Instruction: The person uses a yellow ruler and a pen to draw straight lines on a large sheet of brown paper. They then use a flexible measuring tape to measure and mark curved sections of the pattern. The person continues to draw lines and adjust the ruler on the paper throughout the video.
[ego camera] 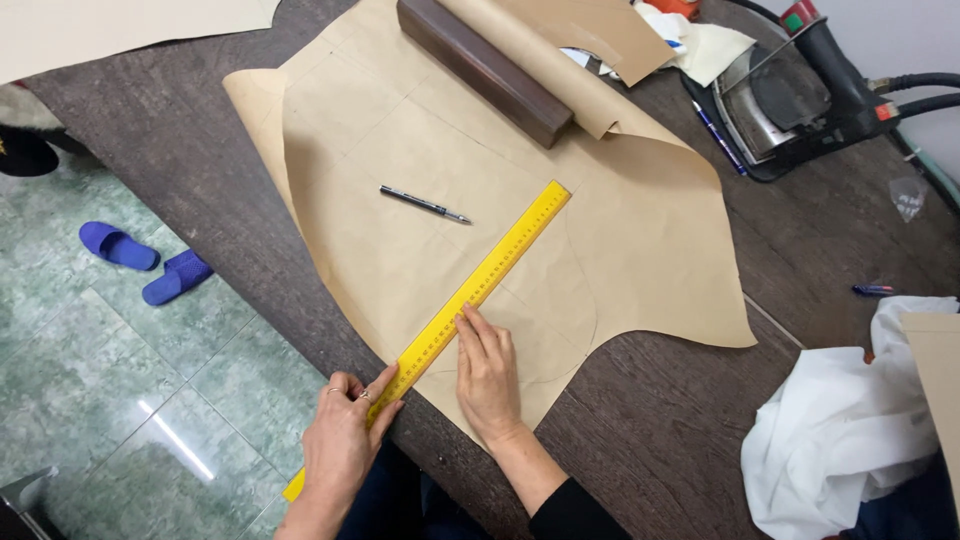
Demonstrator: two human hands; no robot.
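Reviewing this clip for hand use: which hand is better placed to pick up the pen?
Probably the right hand: it only rests flat beside the yellow ruler, while the left hand grips the ruler's near end. The pen lies free on the brown paper.

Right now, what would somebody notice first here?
The long yellow ruler lies slanted across brown pattern paper on the dark table. The left hand grips its near end, and the right hand presses flat beside it. A black pen lies above.
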